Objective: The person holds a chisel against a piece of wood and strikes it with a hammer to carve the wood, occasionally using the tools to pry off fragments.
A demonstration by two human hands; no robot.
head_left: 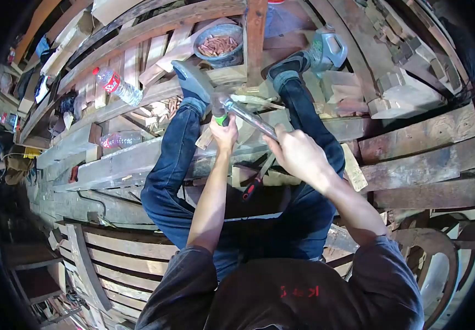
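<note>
My right hand [298,154] is wrapped round the metal shaft of a hammer [254,120]. The hammer's head is close to my left foot and right above my left hand. Closed fingers of my left hand [225,133] grip a green and dark handle [220,119], which looks like a chisel's; its blade is hidden. In this view the hammer head overlaps the top of that handle. Between my legs lies another hand tool with a red and black handle [250,190], its metal shank pointing away from me.
Ahead stands a bucket [198,48] of small wooden pieces. A red-capped plastic bottle [117,86] and a second bottle [121,139] lie to the left. Near my right foot is a clear jug [328,49]. Wooden beams [424,137] and planks surround me, with wood chips [166,110] by my left foot.
</note>
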